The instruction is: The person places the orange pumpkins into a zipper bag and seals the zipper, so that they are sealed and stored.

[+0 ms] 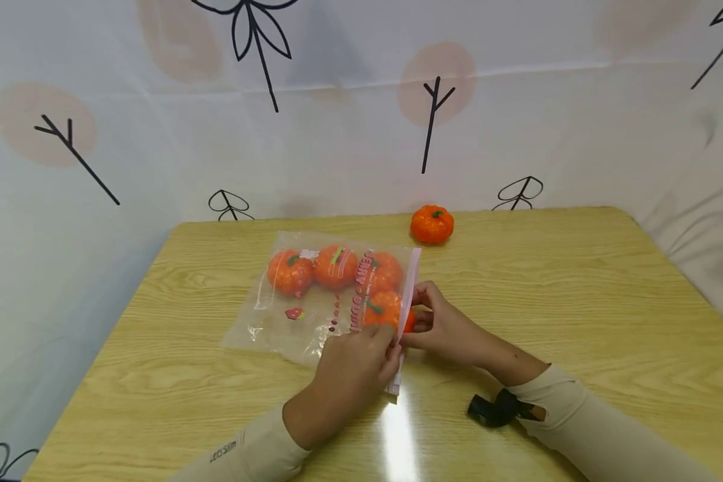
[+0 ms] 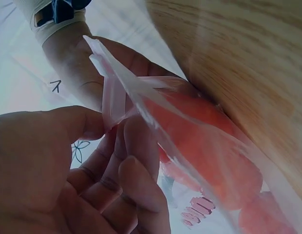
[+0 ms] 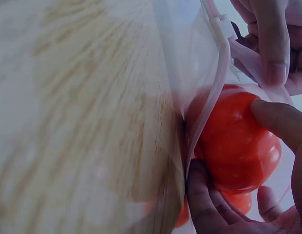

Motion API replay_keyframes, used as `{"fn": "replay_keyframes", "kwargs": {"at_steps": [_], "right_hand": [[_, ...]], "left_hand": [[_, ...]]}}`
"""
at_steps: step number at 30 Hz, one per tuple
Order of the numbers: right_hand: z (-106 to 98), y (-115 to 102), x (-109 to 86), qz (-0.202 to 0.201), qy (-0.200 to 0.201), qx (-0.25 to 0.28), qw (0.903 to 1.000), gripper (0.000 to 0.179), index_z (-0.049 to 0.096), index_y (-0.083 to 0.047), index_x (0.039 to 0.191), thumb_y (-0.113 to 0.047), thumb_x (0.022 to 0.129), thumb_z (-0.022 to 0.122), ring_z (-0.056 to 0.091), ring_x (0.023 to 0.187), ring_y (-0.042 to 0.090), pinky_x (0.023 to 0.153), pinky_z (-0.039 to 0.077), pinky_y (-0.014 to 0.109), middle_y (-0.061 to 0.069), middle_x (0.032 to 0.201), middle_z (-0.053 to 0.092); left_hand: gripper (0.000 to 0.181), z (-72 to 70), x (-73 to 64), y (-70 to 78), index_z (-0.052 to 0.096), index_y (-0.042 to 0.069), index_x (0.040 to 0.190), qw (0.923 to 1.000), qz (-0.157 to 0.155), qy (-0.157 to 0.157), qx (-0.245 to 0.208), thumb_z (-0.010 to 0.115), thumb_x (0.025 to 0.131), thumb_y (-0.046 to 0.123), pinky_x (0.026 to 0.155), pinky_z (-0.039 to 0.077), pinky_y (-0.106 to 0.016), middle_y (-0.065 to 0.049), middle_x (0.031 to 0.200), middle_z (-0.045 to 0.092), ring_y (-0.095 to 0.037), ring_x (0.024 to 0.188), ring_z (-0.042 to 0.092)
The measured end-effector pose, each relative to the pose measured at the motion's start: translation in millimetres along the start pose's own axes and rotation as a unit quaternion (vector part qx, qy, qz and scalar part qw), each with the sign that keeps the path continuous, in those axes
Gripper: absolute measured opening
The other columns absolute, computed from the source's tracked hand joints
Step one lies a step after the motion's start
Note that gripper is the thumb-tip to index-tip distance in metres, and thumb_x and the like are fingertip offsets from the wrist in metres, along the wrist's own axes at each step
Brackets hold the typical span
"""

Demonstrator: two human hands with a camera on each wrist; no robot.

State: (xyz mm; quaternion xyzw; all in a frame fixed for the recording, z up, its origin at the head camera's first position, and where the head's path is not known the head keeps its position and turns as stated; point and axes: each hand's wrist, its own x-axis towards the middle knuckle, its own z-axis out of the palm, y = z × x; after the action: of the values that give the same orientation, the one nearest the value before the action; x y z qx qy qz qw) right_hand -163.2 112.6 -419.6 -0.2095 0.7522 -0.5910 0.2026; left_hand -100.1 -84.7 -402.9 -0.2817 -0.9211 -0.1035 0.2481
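A clear zip bag (image 1: 277, 328) with pink print lies on the table, its pink-edged mouth (image 1: 408, 288) facing right. Three small orange pumpkins show through the plastic, one of them at the far left (image 1: 290, 273). My left hand (image 1: 352, 365) pinches the near part of the bag's mouth between thumb and fingers. At the opening, my right hand (image 1: 448, 328) holds another orange pumpkin (image 3: 241, 141), thumb on top and fingers curled beneath. That pumpkin is partly inside the bag, its green stem seen through the film. A white slider (image 3: 221, 29) sits on the zip edge.
One more orange pumpkin (image 1: 432, 225) stands at the table's back edge, beyond the bag. The wood-grain table (image 1: 578, 288) meets a pale printed cloth (image 1: 349, 147) behind it. A black strap device (image 1: 494, 410) is on the right wrist.
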Motion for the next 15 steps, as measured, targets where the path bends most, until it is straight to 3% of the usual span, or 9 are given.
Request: {"fn": "replay_keyframes", "kwargs": {"at_steps": [6, 15], "right_hand": [[-2.8, 2.6, -0.3, -0.014, -0.018, 0.01, 0.9997, 0.056, 0.031, -0.003, 0.125, -0.009, 0.089, 0.074, 0.064, 0.115, 0.027, 0.091, 0.054, 0.026, 0.024, 0.135, 0.044], [-5.1, 2.7, 0.0, -0.015, -0.031, 0.001, 0.9994, 0.034, 0.04, -0.004, 0.128, -0.003, 0.098, 0.054, 0.059, 0.12, 0.032, 0.092, 0.051, 0.024, 0.02, 0.133, 0.049]], "left_hand": [[0.021, 0.5, -1.0, 0.3, 0.059, 0.019, 0.076, 1.0, 0.002, 0.001, 0.0, 0.072, 0.088, 0.03, 0.041, 0.025, -0.02, 0.01, 0.058, 0.05, -0.002, 0.046, 0.04], [0.022, 2.2, -1.4, 0.3, 0.058, 0.02, 0.074, 0.9999, 0.003, 0.012, -0.006, 0.073, 0.087, 0.028, 0.041, 0.027, -0.021, 0.011, 0.058, 0.052, -0.002, 0.045, 0.044]]}}
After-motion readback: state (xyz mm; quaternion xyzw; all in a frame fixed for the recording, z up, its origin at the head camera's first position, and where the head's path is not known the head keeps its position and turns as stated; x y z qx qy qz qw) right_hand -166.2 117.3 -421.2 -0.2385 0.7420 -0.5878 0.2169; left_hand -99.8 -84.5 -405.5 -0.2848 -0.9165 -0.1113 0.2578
